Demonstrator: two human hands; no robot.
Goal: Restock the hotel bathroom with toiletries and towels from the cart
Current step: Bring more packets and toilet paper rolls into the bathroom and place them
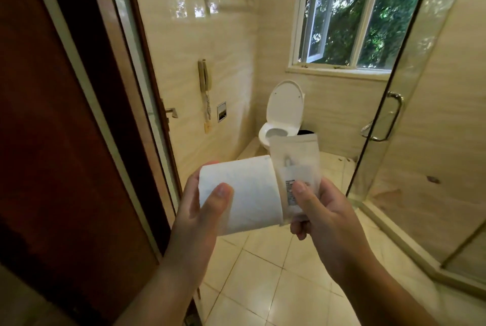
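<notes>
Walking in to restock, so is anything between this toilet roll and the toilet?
Nothing visible. Bare tiled floor runs from the toilet roll to the toilet; the glass shower door stands aside, right.

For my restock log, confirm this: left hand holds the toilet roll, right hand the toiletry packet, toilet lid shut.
One error: the head view shows the toilet lid raised, not shut. The left hand does hold the toilet roll, the right hand the toiletry packet.
</notes>
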